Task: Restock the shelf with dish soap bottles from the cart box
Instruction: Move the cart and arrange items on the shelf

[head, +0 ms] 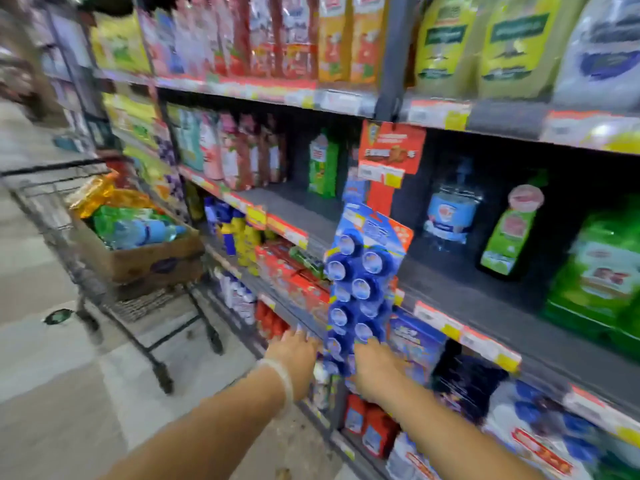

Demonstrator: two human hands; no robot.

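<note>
Hands at blue strip (blurred)

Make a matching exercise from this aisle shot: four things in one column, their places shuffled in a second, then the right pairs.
Things:
1. box
2. blue strip
3. clear jug
4. left hand

Places:
A. hanging in front of the shelves
B. in the cart
C. at a lower shelf edge, left of the strip
D. back of the middle shelf

Pairs: 1-B, 2-A, 3-D, 4-C
</note>
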